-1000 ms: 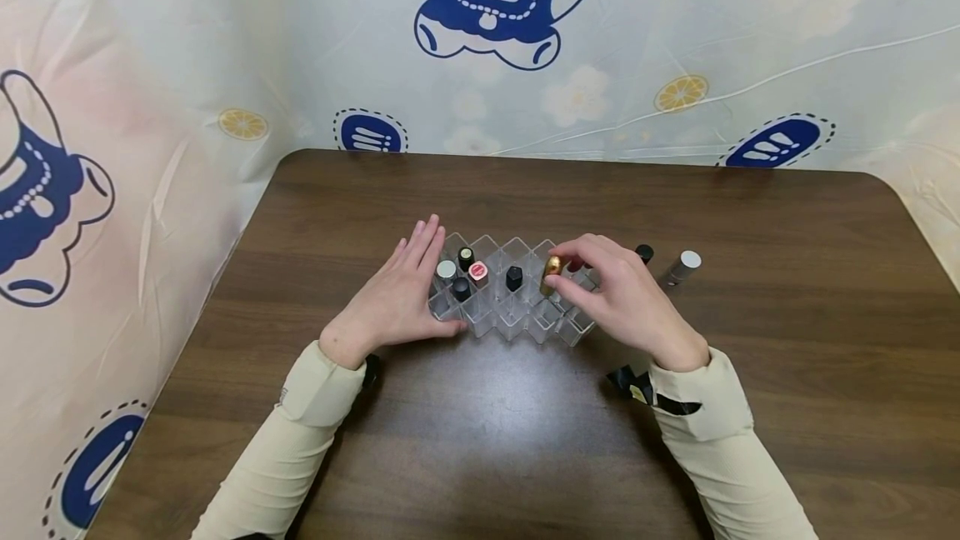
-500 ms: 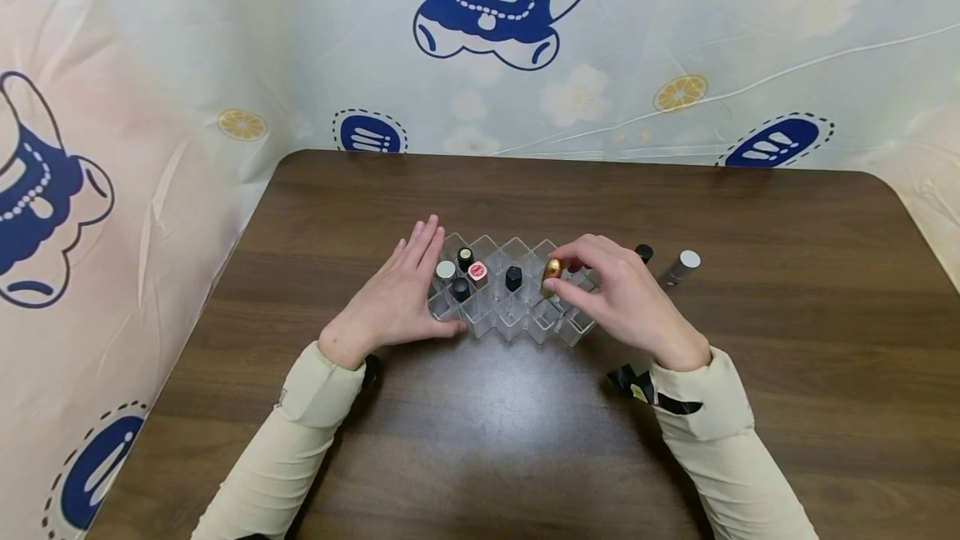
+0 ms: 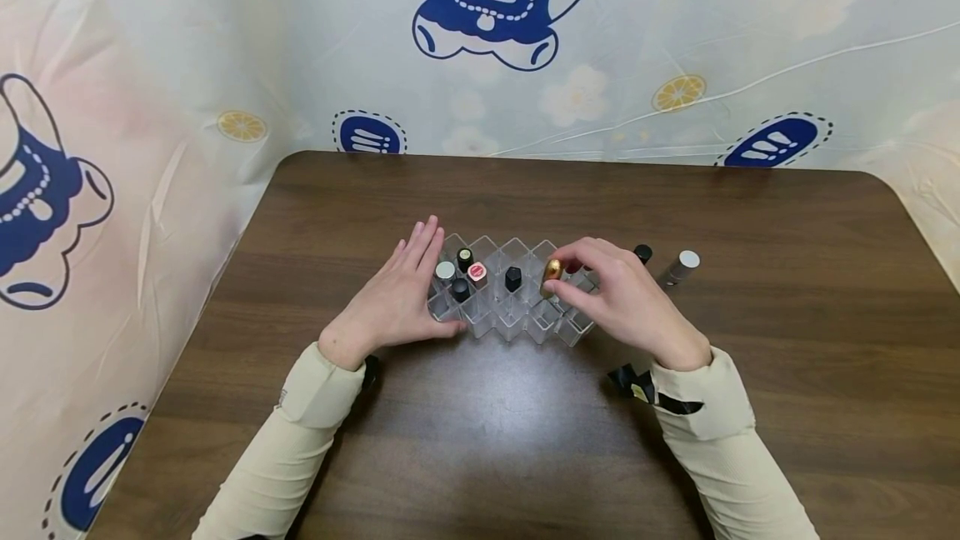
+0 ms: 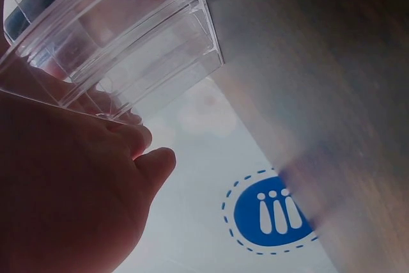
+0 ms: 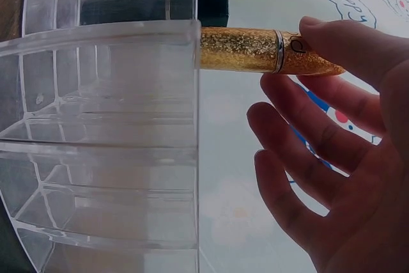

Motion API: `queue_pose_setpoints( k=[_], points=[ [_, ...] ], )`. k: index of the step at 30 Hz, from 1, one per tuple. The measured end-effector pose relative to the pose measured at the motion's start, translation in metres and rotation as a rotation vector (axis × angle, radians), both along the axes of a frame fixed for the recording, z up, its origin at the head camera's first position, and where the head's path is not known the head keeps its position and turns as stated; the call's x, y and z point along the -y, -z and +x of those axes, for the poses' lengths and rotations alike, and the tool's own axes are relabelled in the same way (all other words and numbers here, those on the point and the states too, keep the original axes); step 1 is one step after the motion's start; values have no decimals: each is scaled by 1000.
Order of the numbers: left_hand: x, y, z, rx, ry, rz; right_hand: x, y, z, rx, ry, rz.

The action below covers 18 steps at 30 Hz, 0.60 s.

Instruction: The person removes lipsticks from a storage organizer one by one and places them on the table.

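Observation:
A clear plastic lipstick organizer [image 3: 489, 317] with diamond-shaped compartments stands on the table. My left hand [image 3: 392, 294] rests against its left end, fingers straight and thumb along the front. Thumb and fingertips of my right hand [image 3: 628, 300] pinch a gold glittery lipstick [image 5: 239, 49] near one end, over the organizer's right half. In the right wrist view its other end meets the top edge of the organizer; whether it sits inside a compartment, I cannot tell. Left compartments hold a white-topped tube [image 3: 446, 271], a red-topped lipstick [image 3: 477, 273] and dark ones. A black-capped tube [image 3: 513, 277] stands mid-organizer.
Right of the organizer, a silver-capped tube [image 3: 681, 266] and a black-capped tube [image 3: 642, 253] stand on the brown wooden table [image 3: 495, 440]. My right hand partly hides the black one. A printed cloth [image 3: 300, 48] hangs behind the table.

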<state>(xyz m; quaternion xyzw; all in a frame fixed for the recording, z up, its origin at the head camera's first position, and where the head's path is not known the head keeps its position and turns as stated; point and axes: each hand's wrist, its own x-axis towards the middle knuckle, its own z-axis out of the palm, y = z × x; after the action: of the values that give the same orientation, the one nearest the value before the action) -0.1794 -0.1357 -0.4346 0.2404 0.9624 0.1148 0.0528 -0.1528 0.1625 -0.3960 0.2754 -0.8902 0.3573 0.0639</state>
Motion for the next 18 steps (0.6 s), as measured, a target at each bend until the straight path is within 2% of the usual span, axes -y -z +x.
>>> queue_pose_setpoints(
  k=[18],
  points=[
    [0,0,-1,4,-3,9,-1,0,0,-3,-3,-8]
  ],
)
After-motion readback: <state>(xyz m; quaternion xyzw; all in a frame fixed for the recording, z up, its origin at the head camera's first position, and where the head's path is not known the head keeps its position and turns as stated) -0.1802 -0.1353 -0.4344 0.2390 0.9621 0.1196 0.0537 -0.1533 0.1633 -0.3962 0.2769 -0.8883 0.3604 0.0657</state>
